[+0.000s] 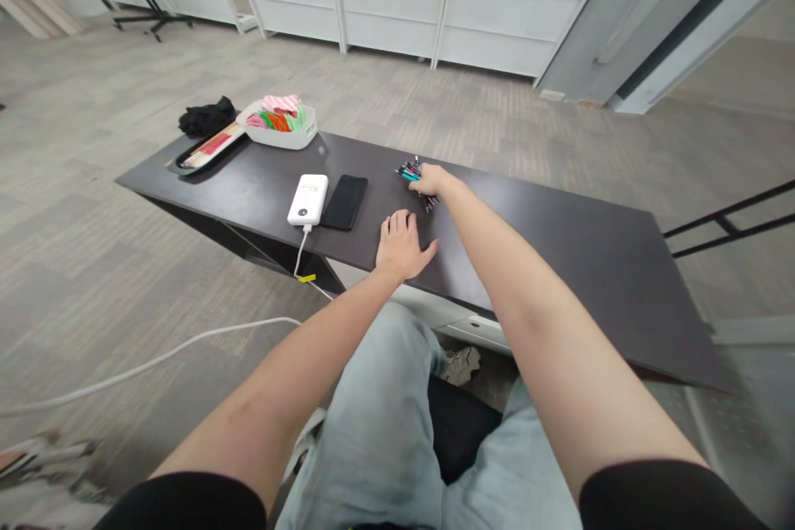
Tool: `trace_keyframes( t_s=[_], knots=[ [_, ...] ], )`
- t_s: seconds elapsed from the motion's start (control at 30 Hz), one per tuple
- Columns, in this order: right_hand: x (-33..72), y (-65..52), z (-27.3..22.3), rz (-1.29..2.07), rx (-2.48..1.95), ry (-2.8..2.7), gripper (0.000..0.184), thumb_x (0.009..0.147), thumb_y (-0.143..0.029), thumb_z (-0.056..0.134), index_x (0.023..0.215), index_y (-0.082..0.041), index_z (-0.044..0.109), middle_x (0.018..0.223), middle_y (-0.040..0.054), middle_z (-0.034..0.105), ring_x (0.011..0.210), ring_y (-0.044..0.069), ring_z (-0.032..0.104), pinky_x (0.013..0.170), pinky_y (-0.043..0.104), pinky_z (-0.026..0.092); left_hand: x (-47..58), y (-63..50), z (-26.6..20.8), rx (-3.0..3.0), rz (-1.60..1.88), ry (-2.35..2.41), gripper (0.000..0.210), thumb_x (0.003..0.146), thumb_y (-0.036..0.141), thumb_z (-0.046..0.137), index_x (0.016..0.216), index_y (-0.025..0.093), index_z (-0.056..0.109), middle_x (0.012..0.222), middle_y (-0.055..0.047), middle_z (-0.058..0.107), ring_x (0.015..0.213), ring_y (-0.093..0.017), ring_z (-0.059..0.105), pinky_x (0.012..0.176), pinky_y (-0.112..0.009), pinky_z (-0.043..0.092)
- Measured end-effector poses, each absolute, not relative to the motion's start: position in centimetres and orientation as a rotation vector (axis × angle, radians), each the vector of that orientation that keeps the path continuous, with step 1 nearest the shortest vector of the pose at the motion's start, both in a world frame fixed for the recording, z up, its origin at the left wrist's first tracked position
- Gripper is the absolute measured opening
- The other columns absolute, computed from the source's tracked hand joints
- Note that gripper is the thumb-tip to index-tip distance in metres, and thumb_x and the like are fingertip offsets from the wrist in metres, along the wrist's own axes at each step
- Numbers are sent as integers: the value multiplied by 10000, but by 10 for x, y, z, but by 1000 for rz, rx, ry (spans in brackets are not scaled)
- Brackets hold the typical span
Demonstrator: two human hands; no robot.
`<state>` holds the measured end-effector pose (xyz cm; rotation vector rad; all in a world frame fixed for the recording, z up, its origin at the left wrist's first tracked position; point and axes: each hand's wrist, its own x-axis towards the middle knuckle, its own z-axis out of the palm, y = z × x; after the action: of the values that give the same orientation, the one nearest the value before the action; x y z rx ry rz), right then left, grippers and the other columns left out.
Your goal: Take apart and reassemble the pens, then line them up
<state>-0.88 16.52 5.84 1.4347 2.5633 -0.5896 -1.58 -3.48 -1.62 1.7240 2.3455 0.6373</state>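
Observation:
My right hand (428,180) is closed around a bunch of pens (407,171) over the far side of the dark tabletop. Blue and dark barrels stick out to the left of the fingers, and thin tips show below the hand. Whether the bunch touches the table, I cannot tell. Palm down near the front edge lies my left hand (401,245), its fingers stretched out and holding nothing. Left of it are a black phone (345,201) and a white power bank (308,199) with a white cable plugged in.
The dark table (546,240) runs across in front of my knees. At its left end are a white basket (291,137) of colourful items, a black tray (208,151) and a black cloth bundle (207,117). A white cable (186,345) trails down to the left.

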Motion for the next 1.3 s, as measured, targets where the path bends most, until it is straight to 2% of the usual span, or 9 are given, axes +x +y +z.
trace_keyframes(
  t_s=[0.1,0.2,0.4,0.53,0.67,0.83,0.97,1.2,1.3],
  knots=[
    [-32,157,57,-620,1264,2615,415,1189,-291,779,1411,49,695,1642,190,779,1440,179,714,1275,253,485,-14,-36,-15,1717,630,2376,789,1123,658,619,1699,118,622,1705,-322,587,1650,-498,547,1436,-710,413],
    [-37,155,59,-618,1194,2628,475,1203,-326,769,1428,79,664,1626,220,773,1463,207,721,1285,293,494,-13,-37,-14,1731,644,2360,766,1117,655,646,1729,195,601,1719,-292,589,1653,-506,535,1412,-743,414],
    [-22,159,63,-573,1160,2659,990,1044,-573,971,1683,44,533,1739,370,627,1584,417,671,1316,465,535,-8,-38,-14,1699,546,2489,754,1144,583,618,1771,172,533,1797,-237,553,1707,-441,481,1435,-619,405],
    [-18,155,61,-580,1047,2674,1129,931,-644,1048,1714,-10,537,1789,343,567,1627,452,619,1363,500,487,-7,-38,-17,1709,529,2544,790,1141,593,628,1760,112,531,1806,-272,538,1718,-462,463,1442,-623,380],
    [-17,149,56,-603,895,2741,957,1029,-443,988,1773,-95,496,1831,280,512,1623,407,614,1360,480,465,-10,-38,-19,1725,535,2528,819,1130,591,644,1765,89,519,1780,-292,563,1670,-475,517,1412,-641,418],
    [-10,150,48,-603,863,2834,607,1157,-219,743,1700,-32,546,1747,277,608,1588,364,629,1332,439,462,-12,-36,-18,1715,599,2492,844,1110,534,684,1809,109,474,1829,-274,528,1738,-443,486,1455,-591,398],
    [-3,153,46,-614,896,2875,484,1194,-233,687,1626,-30,609,1696,295,679,1512,366,682,1268,456,513,-12,-36,-16,1696,615,2475,894,1095,520,700,1837,99,434,1856,-284,501,1754,-439,488,1476,-582,387],
    [6,160,42,-699,939,2901,480,1201,-183,667,1661,-55,617,1565,184,823,1391,257,753,1226,360,529,-14,-35,-17,1708,588,2475,1046,1091,544,694,1865,-52,320,1939,-329,354,1819,-434,406,1504,-517,330],
    [15,162,38,-697,986,2892,421,1207,-213,673,1582,-23,690,1576,219,810,1413,283,748,1252,386,517,-14,-34,-17,1693,569,2495,1052,1100,570,662,1867,-60,313,1960,-329,317,1855,-428,335,1507,-526,325]
  ],
)
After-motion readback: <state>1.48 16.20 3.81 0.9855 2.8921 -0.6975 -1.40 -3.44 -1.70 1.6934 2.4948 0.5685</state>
